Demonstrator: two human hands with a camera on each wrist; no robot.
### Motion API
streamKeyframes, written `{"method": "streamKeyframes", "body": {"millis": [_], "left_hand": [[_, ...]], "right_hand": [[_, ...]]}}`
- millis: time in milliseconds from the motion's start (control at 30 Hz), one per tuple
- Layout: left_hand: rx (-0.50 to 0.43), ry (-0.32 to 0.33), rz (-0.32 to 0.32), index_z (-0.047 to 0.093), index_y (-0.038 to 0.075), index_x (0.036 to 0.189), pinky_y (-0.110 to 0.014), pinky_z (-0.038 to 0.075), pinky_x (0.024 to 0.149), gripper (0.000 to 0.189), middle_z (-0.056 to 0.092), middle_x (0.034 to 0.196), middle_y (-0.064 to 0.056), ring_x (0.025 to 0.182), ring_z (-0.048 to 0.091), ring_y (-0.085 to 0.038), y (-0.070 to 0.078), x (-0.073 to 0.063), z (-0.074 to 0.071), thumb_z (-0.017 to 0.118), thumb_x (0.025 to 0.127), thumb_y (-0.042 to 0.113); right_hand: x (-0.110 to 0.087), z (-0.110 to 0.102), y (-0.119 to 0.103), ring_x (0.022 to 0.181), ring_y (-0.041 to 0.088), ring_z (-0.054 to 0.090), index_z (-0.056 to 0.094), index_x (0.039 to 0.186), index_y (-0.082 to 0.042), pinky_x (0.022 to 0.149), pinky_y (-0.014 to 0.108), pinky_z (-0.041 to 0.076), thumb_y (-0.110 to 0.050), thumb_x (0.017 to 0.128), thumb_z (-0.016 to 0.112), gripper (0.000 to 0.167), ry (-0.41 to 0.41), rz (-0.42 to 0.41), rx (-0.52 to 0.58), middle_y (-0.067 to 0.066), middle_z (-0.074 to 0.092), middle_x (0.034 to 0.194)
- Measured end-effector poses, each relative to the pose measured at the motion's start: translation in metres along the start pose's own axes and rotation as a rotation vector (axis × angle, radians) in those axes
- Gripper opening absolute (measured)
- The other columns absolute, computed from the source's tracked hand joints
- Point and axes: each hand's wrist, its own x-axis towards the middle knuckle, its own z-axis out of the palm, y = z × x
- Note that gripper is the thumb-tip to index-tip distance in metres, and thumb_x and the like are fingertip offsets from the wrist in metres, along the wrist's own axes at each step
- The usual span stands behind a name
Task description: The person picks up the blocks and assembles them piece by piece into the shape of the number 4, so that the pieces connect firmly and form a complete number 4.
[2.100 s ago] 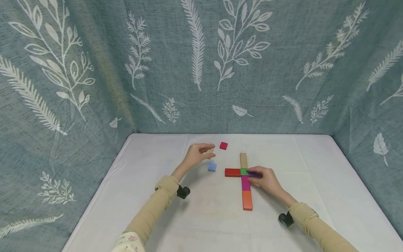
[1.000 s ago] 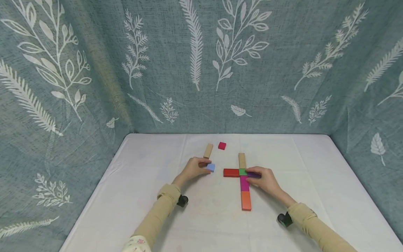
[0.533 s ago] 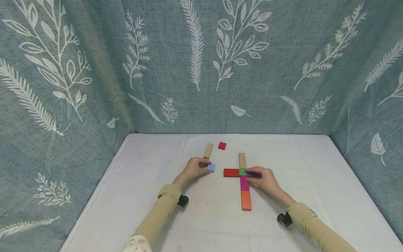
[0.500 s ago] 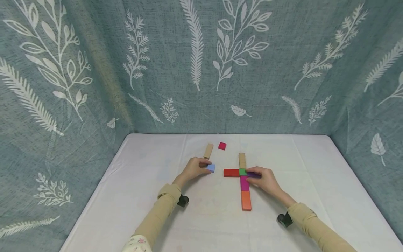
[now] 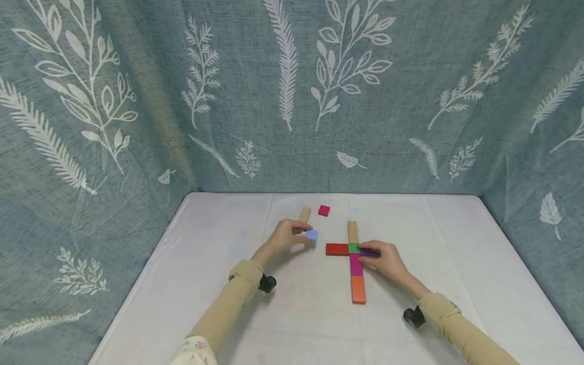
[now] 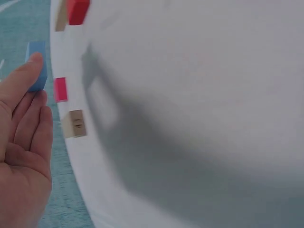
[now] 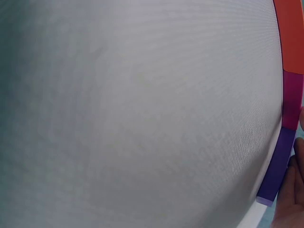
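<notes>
My left hand [image 5: 284, 235] pinches a small light blue block [image 5: 312, 235] between thumb and fingers, raised off the white cloth. In the left wrist view the same blue block [image 6: 36, 46] sits between thumb and fingertips. My right hand [image 5: 387, 257] holds a purple block [image 5: 370, 252] at the right side of a flat cross of blocks. A green square [image 5: 353, 248] forms the centre, with a red block [image 5: 337, 249] to its left and a plain wooden block [image 5: 353, 232] behind. Toward the front come a magenta block [image 5: 356, 264] and an orange block [image 5: 358, 289].
A loose wooden block [image 5: 305, 215] lies just behind my left hand, partly covered by it. Right of that is a small crimson square block [image 5: 324, 210]. The white-covered table [image 5: 292, 314] ends at a blue-green leaf-patterned curtain [image 5: 255, 101].
My left hand has gone from the loose wooden block to the light blue block, gripped it, then lifted it slightly up and to the right. The right hand has stayed on the purple block.
</notes>
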Motion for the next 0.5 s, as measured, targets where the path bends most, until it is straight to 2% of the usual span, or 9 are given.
{"method": "streamKeyframes", "body": {"millis": [133,333,500], "left_hand": [[0.010,-0.002,0.050,0.069,-0.001,0.111,-0.034,0.050,0.095,0.032,0.068,0.115,-0.016,0.111,0.064,-0.027,0.009,0.005,-0.006,0.074,0.080,0.005],[-0.006,-0.008,0.042,0.068,0.000,0.112,-0.035,0.051,0.095,0.034,0.064,0.122,-0.017,0.113,0.062,-0.027,0.022,0.009,-0.013,0.074,0.079,0.005],[0.000,-0.028,0.059,0.068,0.000,0.113,-0.032,0.052,0.093,0.035,0.059,0.129,-0.019,0.114,0.062,-0.028,0.027,0.010,-0.016,0.074,0.079,0.005]], "right_hand": [[0.000,0.000,0.001,0.106,0.033,0.063,0.069,0.112,-0.003,0.090,0.046,0.052,-0.012,0.078,0.077,0.036,-0.003,0.000,0.003,0.016,0.069,0.111],[0.000,-0.001,0.000,0.106,0.033,0.063,0.069,0.112,-0.003,0.090,0.046,0.052,-0.012,0.078,0.077,0.036,-0.014,0.006,-0.002,0.015,0.069,0.112],[0.000,-0.001,-0.001,0.107,0.033,0.063,0.069,0.112,-0.003,0.090,0.046,0.051,-0.011,0.078,0.076,0.036,-0.014,0.007,0.001,0.016,0.069,0.112]]}}
